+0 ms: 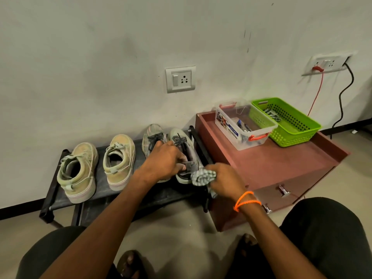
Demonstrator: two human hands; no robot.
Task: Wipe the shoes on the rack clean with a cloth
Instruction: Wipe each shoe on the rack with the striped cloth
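Left hand (164, 160) grips grey shoe (182, 152); right hand (223, 178) clutches cloth (202, 178) (cabinet (271, 164) crowds the rack (120, 198)).

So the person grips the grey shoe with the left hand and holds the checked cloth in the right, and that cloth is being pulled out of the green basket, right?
Not quite. In the head view the cloth is at the grey shoe on the rack, well apart from the green basket. The left hand grips the shoe; the right hand holds the cloth.
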